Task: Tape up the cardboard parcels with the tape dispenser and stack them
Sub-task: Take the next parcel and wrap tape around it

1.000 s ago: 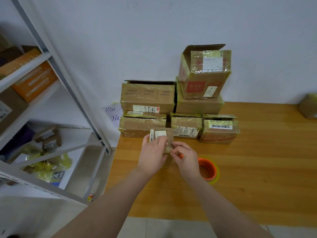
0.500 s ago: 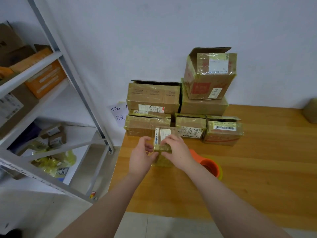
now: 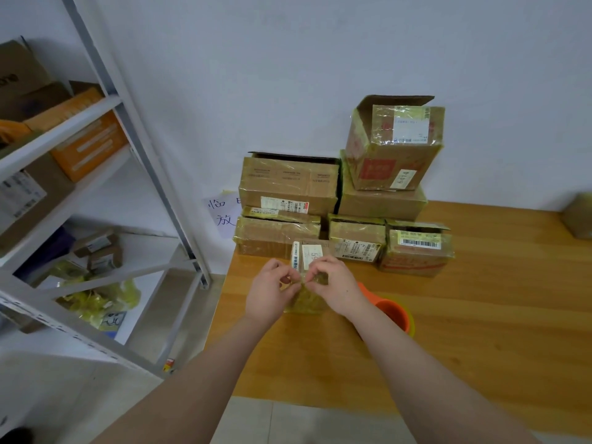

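Pinching the small parcel [image 3: 310,255] between both hands at its near upper edge, over the wooden worktop [image 3: 480,331] and close to its left end. Gripping from the left with the left hand [image 3: 268,292], fingers curled, thumb and fingertips closed on the glossy yellowish tape wrapping. Meeting it from the right with the right hand [image 3: 337,286], fingers likewise curled and nipped onto the same wrinkled edge, almost touching those of the left. Holding the white-labelled end away from the body, the near end on or just above the worktop; cannot tell which. Lying on the worktop just right of the right wrist and partly hidden by it: the orange tape dispenser [image 3: 392,312], with a rim of yellow-green tape at its right side, touched by neither hand.

Stacked behind, against the white wall [image 3: 288,75]: a flat taped parcel [image 3: 275,235] at the left with a wide carton [image 3: 288,184] on top; two labelled parcels [image 3: 355,240] in the front row to the right; a low carton [image 3: 381,201] behind those, carrying a tall box [image 3: 394,145] with its top flap up and a sticker reading 6414. Stuck to the wall left of the stack: a paper note [image 3: 221,213] with handwritten characters. Cut off at the far right edge of the worktop: another brown box [image 3: 579,216]. Filling the left side: a grey metal shelf rack [image 3: 134,129] with cartons, an orange box [image 3: 88,139] and yellow bags [image 3: 102,299].
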